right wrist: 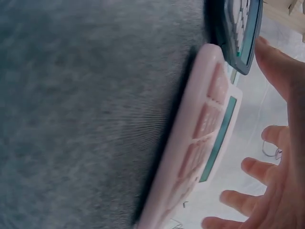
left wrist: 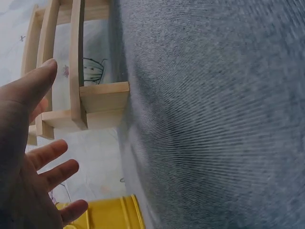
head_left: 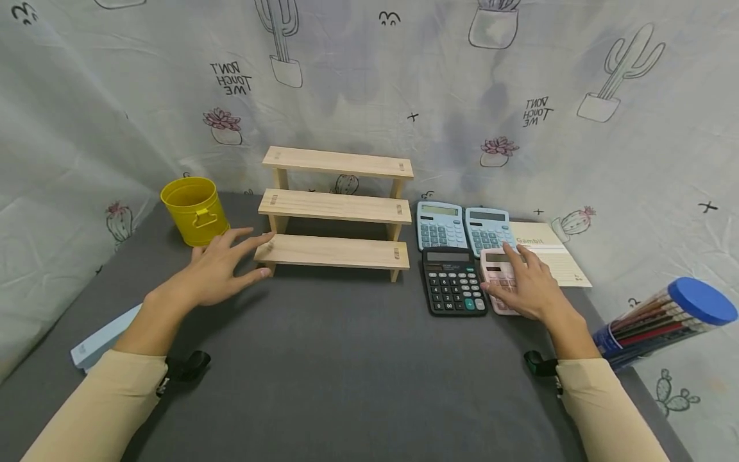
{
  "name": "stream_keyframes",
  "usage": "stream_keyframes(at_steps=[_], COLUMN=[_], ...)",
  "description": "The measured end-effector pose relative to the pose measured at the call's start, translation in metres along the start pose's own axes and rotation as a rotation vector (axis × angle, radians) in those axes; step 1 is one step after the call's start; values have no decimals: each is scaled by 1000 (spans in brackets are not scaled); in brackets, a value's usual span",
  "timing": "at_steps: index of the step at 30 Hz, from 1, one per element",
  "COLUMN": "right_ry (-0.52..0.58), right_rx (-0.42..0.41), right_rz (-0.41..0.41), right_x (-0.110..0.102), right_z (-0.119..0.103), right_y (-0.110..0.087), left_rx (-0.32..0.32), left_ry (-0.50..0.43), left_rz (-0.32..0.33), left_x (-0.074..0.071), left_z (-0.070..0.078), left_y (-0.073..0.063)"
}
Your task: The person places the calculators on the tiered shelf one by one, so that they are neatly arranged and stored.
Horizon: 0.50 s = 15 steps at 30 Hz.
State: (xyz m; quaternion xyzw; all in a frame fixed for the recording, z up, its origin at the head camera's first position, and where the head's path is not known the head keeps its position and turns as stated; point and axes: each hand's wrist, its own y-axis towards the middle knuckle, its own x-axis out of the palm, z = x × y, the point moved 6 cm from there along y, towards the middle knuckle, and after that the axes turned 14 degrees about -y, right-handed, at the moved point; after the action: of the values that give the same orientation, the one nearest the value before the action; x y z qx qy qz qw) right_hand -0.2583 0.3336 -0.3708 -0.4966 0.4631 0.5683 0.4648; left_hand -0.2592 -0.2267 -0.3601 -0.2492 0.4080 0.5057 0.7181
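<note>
Head view: your right hand (head_left: 528, 285) hovers over the pink calculator (head_left: 498, 269), spread probably to straddle its case, just right of the black calculator (head_left: 454, 282), while your left hand (head_left: 218, 273), also spread, holds nothing near the left end of the shelf (head_left: 335, 206).

Pink calculator (head_left: 499, 272): face up beneath the right hand (head_left: 530, 285), at 4 o'clock from the wooden rack (head_left: 335, 206). Rack: three-tiered, upright; left hand (head_left: 216, 273) at 8 o'clock.
</note>
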Motion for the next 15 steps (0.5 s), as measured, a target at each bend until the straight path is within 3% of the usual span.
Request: stream_keyframes(at_steps=[6, 15], right_ry=[77, 124], right_rx=[38, 53], right_rz=[-106, -126], right_x=[12, 18], right_z=[8, 9], right_y=[1, -1], left_rx=[33, -10], left_ry=[-108, -178], left_rz=[-26, -79], left_x=[-1, 9], left_z=[-1, -12], left_y=[9, 18])
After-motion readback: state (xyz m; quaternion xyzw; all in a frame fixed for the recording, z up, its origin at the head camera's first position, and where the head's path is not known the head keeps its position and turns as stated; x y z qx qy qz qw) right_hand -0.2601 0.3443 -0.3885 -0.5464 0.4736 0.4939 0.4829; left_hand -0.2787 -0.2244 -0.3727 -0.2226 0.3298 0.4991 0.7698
